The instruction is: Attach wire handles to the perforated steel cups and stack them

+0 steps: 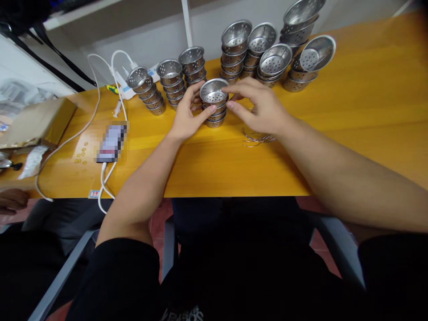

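Note:
In front of me a short stack of perforated metal strainer baskets [214,96] stands upright on the wooden table. My left hand [189,111] is closed around its left side, the thumb across the front below the top rim. At the stack's right edge is my right hand [259,104], its index finger over the top rim and its thumb just outside. Whether a small part sits between those two fingers is hidden. Several thin bent metal wires [259,138] lie on the table below my right hand.
Behind are more basket stacks, among them a left one [147,91], a middle one [234,51] and a tilted right one [301,73]. A phone [112,142] with a white cable [102,185] lies left, near a cardboard box [40,118]. Another person's hand [13,200] shows far left.

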`<state>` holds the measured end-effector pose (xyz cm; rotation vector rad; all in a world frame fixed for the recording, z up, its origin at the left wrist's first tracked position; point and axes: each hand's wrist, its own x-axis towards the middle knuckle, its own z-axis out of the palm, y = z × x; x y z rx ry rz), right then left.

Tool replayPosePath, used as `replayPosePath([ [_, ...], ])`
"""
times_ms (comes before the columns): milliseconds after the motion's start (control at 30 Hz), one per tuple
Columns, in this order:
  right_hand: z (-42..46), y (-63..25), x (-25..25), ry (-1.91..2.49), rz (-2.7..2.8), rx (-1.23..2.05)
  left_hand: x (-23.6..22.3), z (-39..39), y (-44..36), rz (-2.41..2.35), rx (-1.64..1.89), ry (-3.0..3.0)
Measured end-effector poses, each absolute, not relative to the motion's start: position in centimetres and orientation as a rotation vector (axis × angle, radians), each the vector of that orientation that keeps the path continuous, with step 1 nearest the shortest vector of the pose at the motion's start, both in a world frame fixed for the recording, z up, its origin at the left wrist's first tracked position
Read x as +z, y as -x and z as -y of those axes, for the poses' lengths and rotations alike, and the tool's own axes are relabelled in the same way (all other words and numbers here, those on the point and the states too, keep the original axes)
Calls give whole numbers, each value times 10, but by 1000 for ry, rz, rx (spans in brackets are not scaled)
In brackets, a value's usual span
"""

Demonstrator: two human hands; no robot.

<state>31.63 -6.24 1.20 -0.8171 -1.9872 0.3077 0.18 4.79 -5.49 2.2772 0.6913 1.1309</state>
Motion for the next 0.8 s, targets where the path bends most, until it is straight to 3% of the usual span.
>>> replayPosePath([
  [467,64,-315,15,935,1972,313,-56,-52,-6,-678,1089,-2258],
  [633,47,-362,18,1257,1854,56,-60,-56,1,-724,1073,-2237],
  [800,-16,-428,-22,1360,1736,-79,-54,-48,4,-758,1039,-2304],
])
